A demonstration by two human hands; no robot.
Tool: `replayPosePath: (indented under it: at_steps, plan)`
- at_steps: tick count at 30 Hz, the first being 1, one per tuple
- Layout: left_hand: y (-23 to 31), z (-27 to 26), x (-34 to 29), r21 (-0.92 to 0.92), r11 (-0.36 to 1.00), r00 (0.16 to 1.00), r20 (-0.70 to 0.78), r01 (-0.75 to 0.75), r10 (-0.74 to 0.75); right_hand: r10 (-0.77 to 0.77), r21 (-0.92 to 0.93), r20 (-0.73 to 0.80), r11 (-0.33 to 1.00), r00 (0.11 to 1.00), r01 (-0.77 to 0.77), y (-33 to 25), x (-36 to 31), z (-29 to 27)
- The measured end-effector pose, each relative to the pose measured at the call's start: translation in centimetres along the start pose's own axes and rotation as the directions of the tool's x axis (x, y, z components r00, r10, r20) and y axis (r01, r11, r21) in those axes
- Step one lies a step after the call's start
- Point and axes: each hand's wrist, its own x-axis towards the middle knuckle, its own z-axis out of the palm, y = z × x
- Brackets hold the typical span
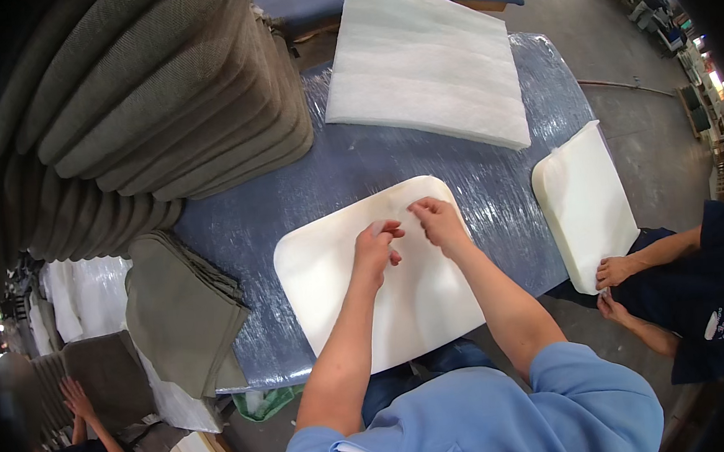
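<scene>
A white foam cushion (323, 271) with rounded corners lies flat before me, its near edge close to my body. Over its upper part hover my two hands, close together. My left hand (376, 254) is loosely curled with its fingers apart, and no object shows in it. To its right, my right hand (439, 223) is closed in a pinch near the cushion's far right corner. Whatever lies between those fingertips, if anything, is too small to make out.
The table (496, 217) is wrapped in shiny film. White batting sheets (426, 62) lie at its far side. Grey-brown padded cushions (201, 86) are piled left, above folded fabric (179, 306). At right a co-worker's hands (613, 274) hold another foam cushion (587, 202); another person's hand (77, 399) shows lower left.
</scene>
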Motion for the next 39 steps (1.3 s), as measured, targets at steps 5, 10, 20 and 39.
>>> replayPosePath:
  at_steps: [5,10,20,39]
  plan:
    - [1.8,-0.7,2.4,-0.244,0.97,0.999,-0.034,0.013,-0.022,-0.011,0.182,-0.082,0.983,0.997,0.026,-0.9,1.4,-0.7]
    - [0.7,-1.7,0.2,-0.331,0.944,0.993,-0.115,-0.003,-0.037,-0.045,0.058,-0.094,0.997,0.995,0.051,0.0,0.0,-1.9]
    - [-3.1,-3.3,-8.4,-0.782,0.623,0.994,0.045,-0.027,0.099,-0.555,-0.439,0.544,0.45,0.629,0.778,-1.2,-10.9,7.0]
    - [-21.1,-15.0,-31.1,-0.779,0.542,0.898,-0.43,-0.314,-0.098,-0.22,-0.36,0.885,0.232,0.41,0.903,9.5,-25.8,22.1]
